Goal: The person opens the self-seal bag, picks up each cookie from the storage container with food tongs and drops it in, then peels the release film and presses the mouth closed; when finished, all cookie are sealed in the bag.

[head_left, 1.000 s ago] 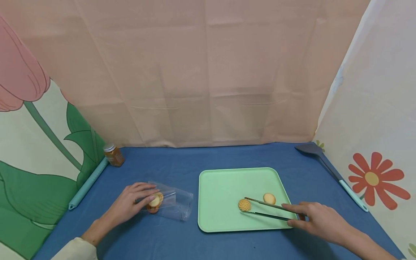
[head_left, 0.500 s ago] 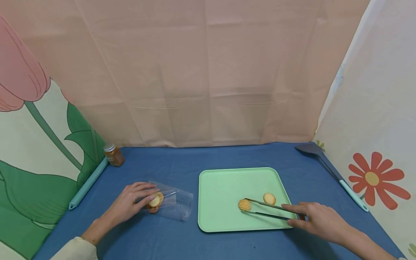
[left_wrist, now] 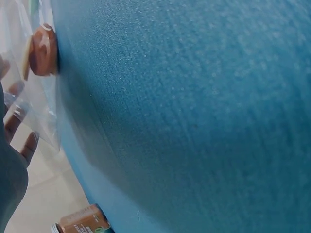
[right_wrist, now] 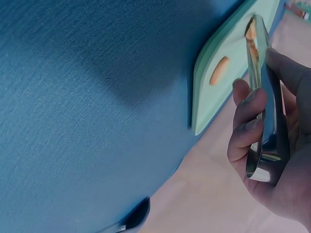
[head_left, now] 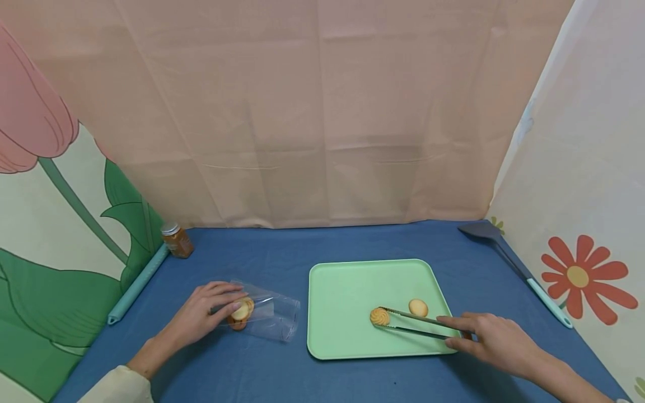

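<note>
My left hand [head_left: 209, 308] holds a clear plastic bag [head_left: 282, 316] at its left end. Several cookies [head_left: 241, 310] lie inside that bag, close to the fingertips, partly covered by them. In the left wrist view the fingers [left_wrist: 14, 121] show against the clear plastic. My right hand [head_left: 486, 338] grips metal tongs [head_left: 418, 333], its thumb and fingers on the two arms. The tongs' tips stand around a swirled cookie [head_left: 379, 317] on the green tray [head_left: 347, 285]. A smooth round cookie [head_left: 417, 307] lies behind the tongs on the tray.
A spatula [head_left: 524, 277] with a dark head and pale blue handle lies along the right edge of the blue cloth. At the left edge are a brown jar [head_left: 177, 242] with a metal lid and a teal roll [head_left: 137, 288]. A beige cloth hangs behind.
</note>
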Motion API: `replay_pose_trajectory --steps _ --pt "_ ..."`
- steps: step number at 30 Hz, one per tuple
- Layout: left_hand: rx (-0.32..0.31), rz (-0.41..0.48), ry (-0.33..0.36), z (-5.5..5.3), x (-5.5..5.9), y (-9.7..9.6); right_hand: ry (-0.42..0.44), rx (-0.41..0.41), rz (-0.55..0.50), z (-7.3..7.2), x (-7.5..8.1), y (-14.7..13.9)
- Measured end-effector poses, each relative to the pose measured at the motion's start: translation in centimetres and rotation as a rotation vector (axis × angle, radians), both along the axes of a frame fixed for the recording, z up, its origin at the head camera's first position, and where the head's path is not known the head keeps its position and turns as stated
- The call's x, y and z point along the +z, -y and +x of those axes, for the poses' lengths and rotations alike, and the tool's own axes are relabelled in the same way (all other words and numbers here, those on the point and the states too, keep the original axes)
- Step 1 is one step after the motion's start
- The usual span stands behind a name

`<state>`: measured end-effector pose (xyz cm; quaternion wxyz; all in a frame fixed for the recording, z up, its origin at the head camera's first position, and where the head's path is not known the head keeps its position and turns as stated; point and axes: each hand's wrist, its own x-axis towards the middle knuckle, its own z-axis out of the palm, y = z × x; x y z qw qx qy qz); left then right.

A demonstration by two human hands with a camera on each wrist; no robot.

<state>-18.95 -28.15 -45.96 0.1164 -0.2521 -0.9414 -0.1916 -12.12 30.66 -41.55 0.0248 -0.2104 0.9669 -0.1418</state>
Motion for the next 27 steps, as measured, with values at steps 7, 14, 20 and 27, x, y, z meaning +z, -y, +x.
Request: replay_pose_trajectory --steps 7,14,20,27 --pt "-0.006 -0.003 -0.030 0.0 -0.1 -0.1 0.004 0.011 -0.015 -0.2 0.0 0.2" --pt "-0.002 -0.005 0.001 0.0 0.0 -0.2 0.016 0.001 -0.018 -0.1 0.4 0.8" --pt "0.001 -0.011 0.006 0.0 0.1 -0.1 0.005 0.005 -0.048 -0.3 0.7 1.7" --pt "0.001 -0.009 0.020 -0.1 0.1 -0.3 -0.061 0.081 -0.107 -0.7 0.8 3.0"
